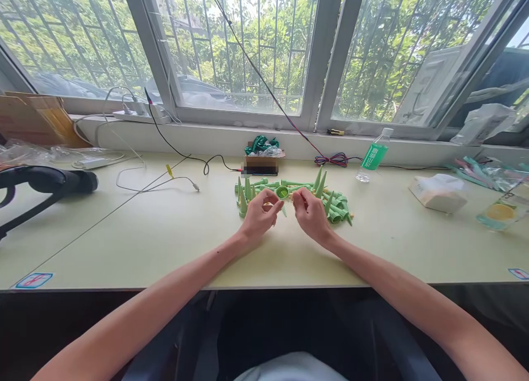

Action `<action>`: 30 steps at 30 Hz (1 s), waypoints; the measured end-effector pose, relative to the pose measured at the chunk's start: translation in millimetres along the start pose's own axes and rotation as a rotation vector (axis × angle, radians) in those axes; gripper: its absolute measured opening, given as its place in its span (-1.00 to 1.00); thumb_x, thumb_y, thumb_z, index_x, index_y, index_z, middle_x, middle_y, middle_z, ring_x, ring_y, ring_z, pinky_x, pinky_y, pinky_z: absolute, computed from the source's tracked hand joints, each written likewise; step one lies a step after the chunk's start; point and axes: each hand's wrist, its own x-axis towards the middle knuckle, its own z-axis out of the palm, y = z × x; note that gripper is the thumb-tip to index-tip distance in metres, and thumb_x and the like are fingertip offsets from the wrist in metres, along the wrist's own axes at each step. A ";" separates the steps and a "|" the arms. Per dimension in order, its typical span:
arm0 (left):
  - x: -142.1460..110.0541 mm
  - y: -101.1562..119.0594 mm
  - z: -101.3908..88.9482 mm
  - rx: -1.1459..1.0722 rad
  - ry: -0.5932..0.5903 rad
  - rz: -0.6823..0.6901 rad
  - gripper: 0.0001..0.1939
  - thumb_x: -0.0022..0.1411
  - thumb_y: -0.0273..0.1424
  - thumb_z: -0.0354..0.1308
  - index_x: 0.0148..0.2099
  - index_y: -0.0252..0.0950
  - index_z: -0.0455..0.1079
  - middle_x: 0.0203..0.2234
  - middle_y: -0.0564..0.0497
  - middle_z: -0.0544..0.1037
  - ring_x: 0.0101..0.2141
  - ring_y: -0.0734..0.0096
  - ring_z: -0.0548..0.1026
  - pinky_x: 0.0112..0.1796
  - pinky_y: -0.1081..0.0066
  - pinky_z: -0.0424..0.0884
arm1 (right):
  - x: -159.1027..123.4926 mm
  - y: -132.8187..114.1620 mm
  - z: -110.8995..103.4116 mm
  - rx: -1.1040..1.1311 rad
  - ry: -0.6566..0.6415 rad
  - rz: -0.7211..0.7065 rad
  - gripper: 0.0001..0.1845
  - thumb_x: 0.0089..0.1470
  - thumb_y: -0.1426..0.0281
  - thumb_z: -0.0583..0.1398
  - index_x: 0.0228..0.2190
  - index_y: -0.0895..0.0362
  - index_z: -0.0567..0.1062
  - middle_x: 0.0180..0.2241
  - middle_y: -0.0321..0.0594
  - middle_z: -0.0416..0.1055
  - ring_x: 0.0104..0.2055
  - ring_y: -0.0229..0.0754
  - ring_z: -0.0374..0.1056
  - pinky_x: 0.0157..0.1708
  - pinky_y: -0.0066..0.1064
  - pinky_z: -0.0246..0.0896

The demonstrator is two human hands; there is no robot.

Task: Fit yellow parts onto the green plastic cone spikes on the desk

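Between my two hands is a light green plastic cone [282, 192], its round open end turned up toward me. My left hand [261, 211] has its thumb and fingers curled against the left side of this cone and grips it. Just right of it, my right hand [311, 213] is closed in a pinch; what lies between the fingertips is too small to make out. Several upright green cones [319, 183] stand behind my right hand, and more green cones [339, 211] lie piled beside it. Other upright cones [243, 204] stand left of my left hand.
Behind the pile sits a small cardboard box [261, 165] with green wrapping in it. A water bottle [373, 156] and a tissue pack [438, 193] are to the right. White cable [165, 183] and a black headset [49, 182] lie left. Windows rise behind the table [165, 237].
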 end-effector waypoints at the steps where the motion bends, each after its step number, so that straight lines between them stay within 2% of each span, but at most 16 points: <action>1: 0.6 0.7 -0.5 -0.048 -0.005 -0.038 -0.62 0.26 -0.04 0.09 -0.31 -0.27 0.19 -0.49 0.08 0.42 -0.72 0.64 0.29 -0.72 0.55 0.15 | 0.0 0.3 -0.3 0.002 0.001 -0.003 -0.65 0.31 0.17 -0.03 -0.46 0.08 0.23 -0.61 -0.39 0.17 -0.61 -0.30 0.07 -0.54 -0.44 -0.04; 5: 1.7 1.9 -3.0 -0.220 -0.108 -0.217 -0.43 0.32 0.06 -0.14 -0.44 -0.34 0.27 -0.56 -0.03 0.44 -0.69 0.54 0.32 -0.70 0.49 0.20 | -0.3 -0.8 0.0 -0.016 -0.040 -0.030 -0.66 0.30 0.19 -0.03 -0.46 0.09 0.25 -0.60 -0.37 0.20 -0.59 -0.30 0.08 -0.51 -0.44 -0.02; 7: 1.5 1.3 -3.8 -0.249 -0.181 -0.275 -0.37 0.31 0.08 -0.14 -0.49 -0.37 0.30 -0.56 -0.08 0.45 -0.68 0.52 0.33 -0.68 0.48 0.22 | -0.6 -1.4 0.5 -0.023 -0.076 -0.037 -0.66 0.30 0.20 -0.03 -0.47 0.09 0.25 -0.59 -0.37 0.20 -0.58 -0.30 0.08 -0.51 -0.45 -0.02; 10: 0.6 0.8 -4.1 -0.290 -0.216 -0.300 -0.40 0.29 0.08 -0.10 -0.45 -0.36 0.34 -0.52 -0.10 0.49 -0.66 0.51 0.33 -0.68 0.48 0.21 | -0.5 -0.9 0.7 -0.027 -0.098 -0.029 -0.65 0.30 0.20 -0.03 -0.48 0.09 0.24 -0.60 -0.38 0.19 -0.58 -0.30 0.07 -0.51 -0.45 -0.02; 15: -1.7 5.0 -4.4 -0.252 -0.239 -0.270 -0.46 0.28 0.04 -0.04 -0.33 -0.38 0.40 -0.45 -0.14 0.54 -0.64 0.52 0.34 -0.64 0.48 0.23 | 0.9 -0.5 -1.3 -0.054 -0.089 -0.028 -0.64 0.29 0.19 -0.02 -0.51 0.09 0.23 -0.60 -0.36 0.19 -0.57 -0.29 0.07 -0.51 -0.44 -0.01; 21: -2.9 7.6 -6.3 -0.155 -0.272 -0.231 -0.51 0.26 0.03 0.02 -0.33 -0.36 0.36 -0.67 0.03 0.38 -0.65 0.50 0.34 -0.64 0.49 0.25 | 2.3 -5.5 -3.9 -0.080 -0.061 -0.003 -0.58 0.29 0.15 -0.05 -0.55 0.08 0.20 -0.65 -0.35 0.17 -0.60 -0.27 0.06 -0.52 -0.42 -0.02; 23: -3.2 7.8 -6.9 -0.100 -0.279 -0.195 -0.54 0.26 0.00 0.06 -0.26 -0.35 0.38 -0.68 0.07 0.36 -0.66 0.51 0.34 -0.63 0.50 0.26 | 2.7 -5.5 -4.2 -0.088 -0.057 -0.003 -0.56 0.30 0.14 -0.06 -0.56 0.07 0.18 -0.64 -0.34 0.19 -0.59 -0.27 0.08 -0.52 -0.42 -0.02; 27: -4.5 8.4 -5.5 0.008 -0.245 -0.090 -0.57 0.22 -0.07 0.15 -0.02 -0.29 0.38 -0.57 0.09 0.40 -0.64 0.54 0.36 -0.65 0.53 0.25 | 3.0 -3.3 -3.7 -0.118 -0.052 -0.001 -0.55 0.29 0.12 -0.06 -0.59 0.06 0.11 -0.67 -0.36 0.11 -0.63 -0.28 0.01 -0.57 -0.40 -0.11; 30: -5.6 7.7 -3.3 0.076 -0.195 -0.001 -0.63 0.24 -0.15 0.15 0.01 -0.24 0.38 -0.44 0.05 0.43 -0.62 0.61 0.32 -0.63 0.54 0.27 | 3.1 -1.7 -2.9 -0.148 -0.045 -0.015 -0.55 0.29 0.15 -0.05 -0.59 0.06 0.07 -0.70 -0.39 0.04 -0.64 -0.29 -0.07 -0.59 -0.39 -0.17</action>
